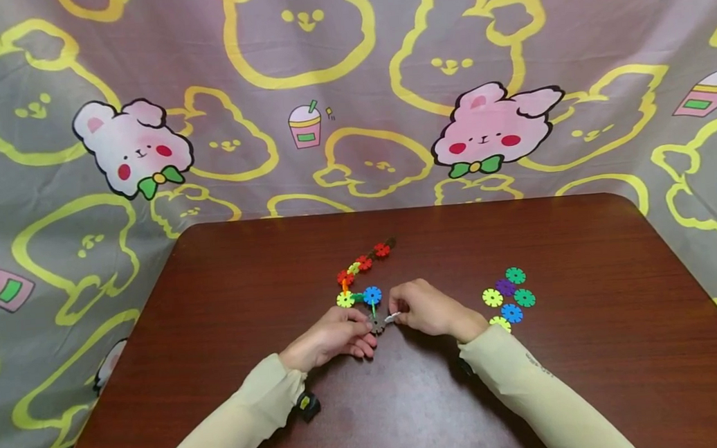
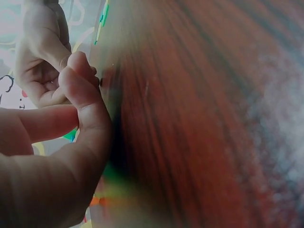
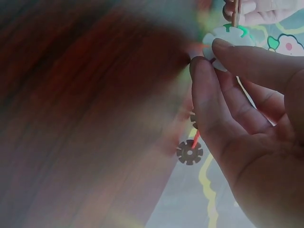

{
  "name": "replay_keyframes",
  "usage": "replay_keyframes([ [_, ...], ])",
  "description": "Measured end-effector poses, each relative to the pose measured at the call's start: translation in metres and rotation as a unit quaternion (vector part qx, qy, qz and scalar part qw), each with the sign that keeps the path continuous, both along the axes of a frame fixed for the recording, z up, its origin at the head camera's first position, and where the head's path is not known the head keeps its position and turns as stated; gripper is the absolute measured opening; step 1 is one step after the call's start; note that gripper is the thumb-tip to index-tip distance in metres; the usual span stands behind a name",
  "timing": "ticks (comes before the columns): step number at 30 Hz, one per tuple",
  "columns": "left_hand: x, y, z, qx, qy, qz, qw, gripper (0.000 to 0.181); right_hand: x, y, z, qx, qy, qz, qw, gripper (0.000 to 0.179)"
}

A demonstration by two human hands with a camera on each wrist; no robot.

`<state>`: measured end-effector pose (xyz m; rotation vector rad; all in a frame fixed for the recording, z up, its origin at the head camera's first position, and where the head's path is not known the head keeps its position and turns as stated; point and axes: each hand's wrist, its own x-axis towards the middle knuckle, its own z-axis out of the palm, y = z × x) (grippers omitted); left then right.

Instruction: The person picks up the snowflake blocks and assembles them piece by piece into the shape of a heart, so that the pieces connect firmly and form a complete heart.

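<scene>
My left hand (image 1: 335, 337) pinches a brown notched disc (image 1: 377, 325) at the near end of a chain of linked plastic discs. Thumb and fingertip of my right hand (image 1: 433, 307) grip a white notched disc (image 3: 221, 46), its edge turned to the brown disc in the head view. Up from the brown disc the chain runs through a blue disc (image 1: 372, 295), a yellow-green disc (image 1: 345, 299) and red discs (image 1: 382, 250) to a brown far end (image 3: 189, 152). In the left wrist view the fingers hide most of the pinched disc.
Several loose discs lie to the right of my right hand, among them a purple disc (image 1: 505, 286), a blue disc (image 1: 511, 312) and a green disc (image 1: 524, 298). The dark wooden table (image 1: 225, 282) meets a patterned cloth (image 1: 350, 99) at the back.
</scene>
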<state>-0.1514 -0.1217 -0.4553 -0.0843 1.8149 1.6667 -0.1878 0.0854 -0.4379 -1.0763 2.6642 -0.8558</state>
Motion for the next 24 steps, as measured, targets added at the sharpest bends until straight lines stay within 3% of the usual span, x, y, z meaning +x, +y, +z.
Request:
replay_keyframes([
  [15, -0.0020, 0.0033, 0.0021, -0.017, 0.002, 0.002, 0.9998, 0.015, -0.0005, 0.0011, 0.0006, 0.024, 0.008, -0.015, 0.9996, 0.018],
  [24, -0.0019, 0.0035, 0.0007, -0.012, 0.008, -0.002, 0.9999, 0.013, -0.0008, -0.0005, -0.0009, 0.007, 0.027, 0.010, 0.9996, 0.019],
])
